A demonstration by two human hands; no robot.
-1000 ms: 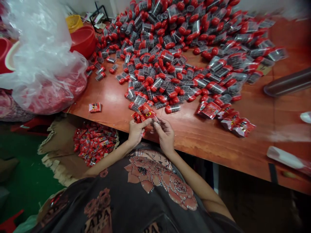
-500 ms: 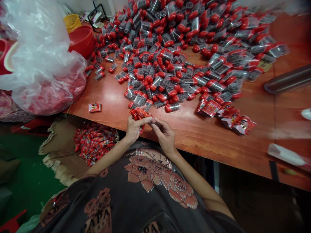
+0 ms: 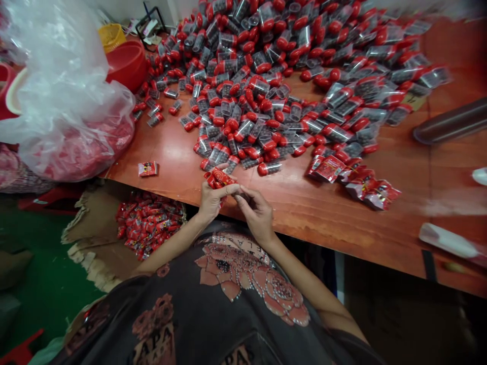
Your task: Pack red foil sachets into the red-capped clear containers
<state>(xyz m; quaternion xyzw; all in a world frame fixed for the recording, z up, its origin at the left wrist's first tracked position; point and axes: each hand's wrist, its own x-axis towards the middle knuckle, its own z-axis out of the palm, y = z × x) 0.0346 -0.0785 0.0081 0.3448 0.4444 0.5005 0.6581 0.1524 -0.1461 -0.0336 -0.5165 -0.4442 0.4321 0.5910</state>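
Note:
Near the table's front edge, my left hand [image 3: 210, 201] is closed around a shiny red printed packet [image 3: 220, 178], its thumb pointing to the right. Close by, my right hand [image 3: 257, 213] pinches with thumb and fingertips, meeting the left thumb. A small dark piece shows between the two hands, but the fingers hide most of it. Just beyond them lies a big heap of red-capped clear tubes [image 3: 270, 168] filled with dark beads. Several red packets [image 3: 329, 168] sit on the table to the right, and a single small packet [image 3: 147, 169] lies to the left.
Below the table edge at left, a cardboard box [image 3: 102, 223] holds many filled red packets [image 3: 150, 223]. A clear plastic bag [image 3: 76, 121] with red contents stands beside a red bowl [image 3: 127, 63]. At right lie a dark tube [image 3: 452, 121] and a white scoop-like object [image 3: 449, 241].
The red packet in my left hand has turned slightly, and its spiral print shows more clearly. My right fingertips have shifted a little to the left. The things on the table stay put.

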